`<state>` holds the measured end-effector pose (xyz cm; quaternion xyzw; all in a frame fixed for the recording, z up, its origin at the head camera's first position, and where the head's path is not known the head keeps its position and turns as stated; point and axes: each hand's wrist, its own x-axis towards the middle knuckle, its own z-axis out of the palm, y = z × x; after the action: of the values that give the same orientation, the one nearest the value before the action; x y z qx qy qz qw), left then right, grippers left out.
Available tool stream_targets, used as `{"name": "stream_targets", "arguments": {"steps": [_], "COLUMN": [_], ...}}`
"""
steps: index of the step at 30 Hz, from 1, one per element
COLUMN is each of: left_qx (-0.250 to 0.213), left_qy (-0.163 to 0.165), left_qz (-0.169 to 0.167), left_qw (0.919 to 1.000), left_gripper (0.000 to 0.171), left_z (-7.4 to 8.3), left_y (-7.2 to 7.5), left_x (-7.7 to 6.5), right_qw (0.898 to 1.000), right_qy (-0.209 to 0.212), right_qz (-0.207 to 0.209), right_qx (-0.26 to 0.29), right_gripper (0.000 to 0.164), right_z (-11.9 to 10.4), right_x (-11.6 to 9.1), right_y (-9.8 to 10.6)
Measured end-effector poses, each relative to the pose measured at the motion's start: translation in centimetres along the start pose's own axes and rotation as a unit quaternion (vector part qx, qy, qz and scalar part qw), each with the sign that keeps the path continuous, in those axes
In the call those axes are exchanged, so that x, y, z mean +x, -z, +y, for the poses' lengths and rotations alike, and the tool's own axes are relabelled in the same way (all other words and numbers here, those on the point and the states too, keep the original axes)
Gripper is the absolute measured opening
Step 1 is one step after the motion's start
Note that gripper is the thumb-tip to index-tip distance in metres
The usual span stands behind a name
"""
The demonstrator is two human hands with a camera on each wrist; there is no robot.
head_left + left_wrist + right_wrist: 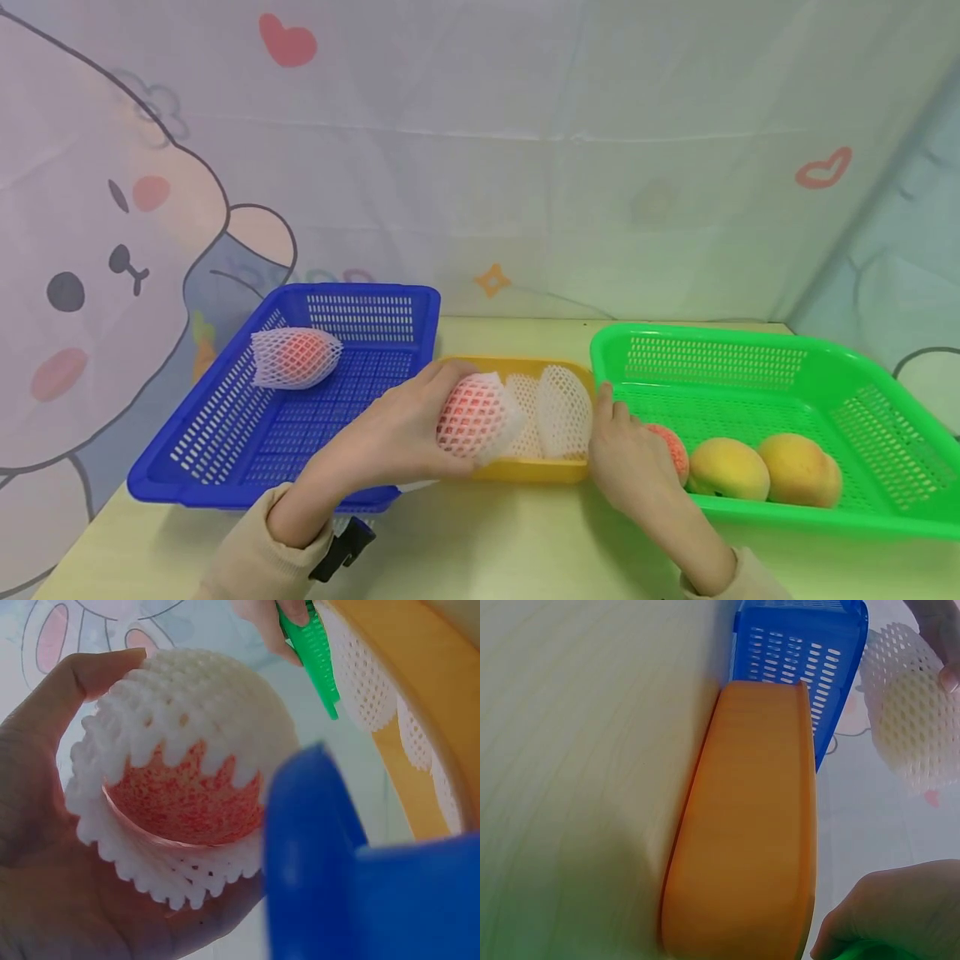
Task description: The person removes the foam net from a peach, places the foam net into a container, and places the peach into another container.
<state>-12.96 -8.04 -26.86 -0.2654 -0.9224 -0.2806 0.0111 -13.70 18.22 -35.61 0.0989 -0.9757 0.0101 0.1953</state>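
My left hand (397, 433) grips a red speckled fruit (187, 799) in a white foam net sleeve (202, 697), above the left end of the yellow-orange tray (536, 472). The sleeve's jagged open end leaves part of the skin bare in the left wrist view. Fingers of my right hand (633, 458) hold the left rim of the green basket (712, 392), beside the tray. Empty foam net sleeves (564, 412) stand in the tray. Near the right hand, a red fruit (670, 450) and yellow peaches (729, 468) lie in the green basket.
At the left stands a blue basket (352, 362) with another netted red fruit (300, 357) inside. Its near corner reaches below the left wrist. A printed cloth (480, 167) hangs behind the light wooden table (495, 542).
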Motion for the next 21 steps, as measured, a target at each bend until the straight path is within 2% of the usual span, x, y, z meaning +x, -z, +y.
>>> {"name": "stream_targets", "arguments": {"steps": [16, 21], "left_qx": [-0.027, -0.037], "left_qy": [-0.016, -0.028], "left_qz": [0.008, 0.002], "left_qw": [0.9995, 0.9989], "left_gripper": [0.076, 0.076], "left_z": [-0.2, -0.3], "left_y": [-1.5, -2.0], "left_x": [0.2, 0.4], "right_qw": [1.0, 1.0], "right_qy": [0.007, 0.001], "right_qz": [0.015, 0.002], "right_qx": [-0.002, 0.006], "right_gripper": [0.053, 0.053], "right_z": [0.0, 0.1], "right_x": [-0.2, 0.0], "right_y": [-0.1, 0.0]}}
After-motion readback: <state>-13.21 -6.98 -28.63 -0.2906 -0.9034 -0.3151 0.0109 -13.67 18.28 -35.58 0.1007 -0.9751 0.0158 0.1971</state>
